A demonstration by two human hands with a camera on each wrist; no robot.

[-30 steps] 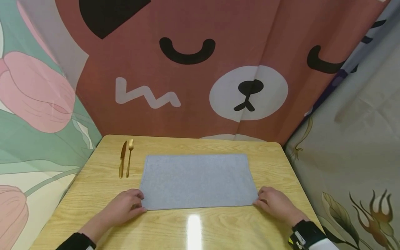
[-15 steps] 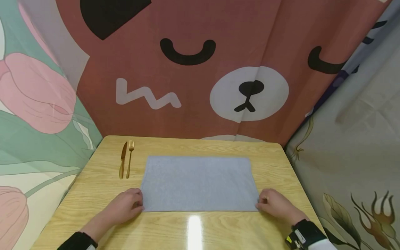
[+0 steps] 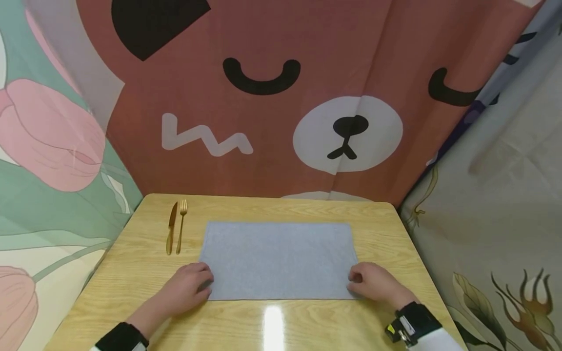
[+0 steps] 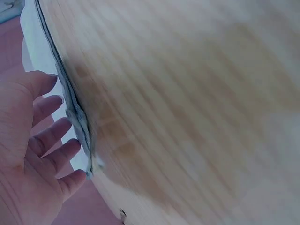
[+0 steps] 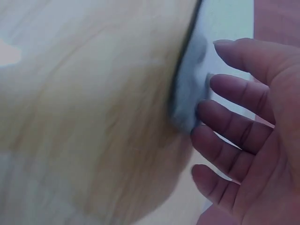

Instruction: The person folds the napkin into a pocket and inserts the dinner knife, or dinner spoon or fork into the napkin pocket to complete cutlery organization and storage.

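A grey-blue folded cloth (image 3: pixel 281 261) lies flat on the wooden table in the head view. Over its near left corner is my left hand (image 3: pixel 186 287), fingers loosely bent. The left wrist view shows the thumb and fingers (image 4: pixel 49 140) spread apart along the layered cloth edge (image 4: pixel 77 115). My right hand (image 3: pixel 375 282) is at the near right corner, covering it in the head view. In the right wrist view its relaxed fingers (image 5: pixel 229 119) stay apart from the thumb, beside the cloth's rounded corner (image 5: pixel 187 103). Contact with the fabric cannot be judged there.
A gold knife (image 3: pixel 171 229) and a gold fork (image 3: pixel 181 226) lie side by side on the table (image 3: pixel 237 324), left of the cloth. Behind the table hangs a brown bear-print curtain (image 3: pixel 246 180). Patterned fabric flanks both sides.
Earlier, both hands were at the cloth's outer near corners, and the near edge straightened. Now both hands have moved inward over the cloth, the thumbs apart from the fingers. The cutlery has stayed put.
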